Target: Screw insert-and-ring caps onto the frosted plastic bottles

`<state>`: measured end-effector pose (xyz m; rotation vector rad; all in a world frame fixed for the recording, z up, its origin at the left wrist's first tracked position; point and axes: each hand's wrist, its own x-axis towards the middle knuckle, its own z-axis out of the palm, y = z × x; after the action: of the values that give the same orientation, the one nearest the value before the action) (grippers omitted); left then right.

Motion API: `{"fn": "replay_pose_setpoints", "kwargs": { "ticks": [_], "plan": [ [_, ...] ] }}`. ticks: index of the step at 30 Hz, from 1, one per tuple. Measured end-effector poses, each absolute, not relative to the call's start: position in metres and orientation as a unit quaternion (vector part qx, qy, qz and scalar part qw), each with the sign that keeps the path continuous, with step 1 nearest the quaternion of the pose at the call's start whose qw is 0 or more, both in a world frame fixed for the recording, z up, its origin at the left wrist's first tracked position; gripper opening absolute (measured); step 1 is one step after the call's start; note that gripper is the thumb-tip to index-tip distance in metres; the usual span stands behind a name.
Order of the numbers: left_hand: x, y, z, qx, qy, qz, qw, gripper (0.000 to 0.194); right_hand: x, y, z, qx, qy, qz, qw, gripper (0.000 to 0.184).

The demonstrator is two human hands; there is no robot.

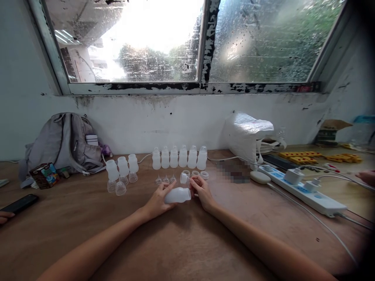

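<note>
My left hand is wrapped round a frosted white baby bottle, which lies tilted on its side with its open neck to the right. Close to that neck, my right hand pinches a white bottle ring in its fingertips; whether a teat sits in it I cannot tell. Just beyond are more white rings on the table. Clear teats stand in a short row beyond my left hand. Further left are three open bottles and several clear dome caps.
Several capped bottles line up near the wall. A grey backpack and drink carton stand left; another person's hand touches a phone. Right are a power strip, cables, a white bag and yellow parts.
</note>
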<state>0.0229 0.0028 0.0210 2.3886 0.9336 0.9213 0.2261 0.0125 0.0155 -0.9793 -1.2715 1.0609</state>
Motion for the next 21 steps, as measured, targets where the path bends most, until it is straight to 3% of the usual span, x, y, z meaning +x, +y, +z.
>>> {"fn": "replay_pose_setpoints", "kwargs": {
  "ticks": [5,10,21],
  "plan": [
    [0.020,0.009,0.017,0.763,0.425,0.417,0.253,0.067,0.227,0.014,0.016,-0.436,-0.525,0.420,0.598,0.028],
    [0.018,0.018,0.014,0.723,0.436,0.403,0.353,0.043,0.227,0.014,0.016,-0.434,-0.524,0.376,0.629,0.028],
    [0.019,0.013,0.020,0.713,0.446,0.392,0.373,0.040,0.227,0.011,0.018,-0.401,-0.519,0.417,0.629,0.017]
  ]
}}
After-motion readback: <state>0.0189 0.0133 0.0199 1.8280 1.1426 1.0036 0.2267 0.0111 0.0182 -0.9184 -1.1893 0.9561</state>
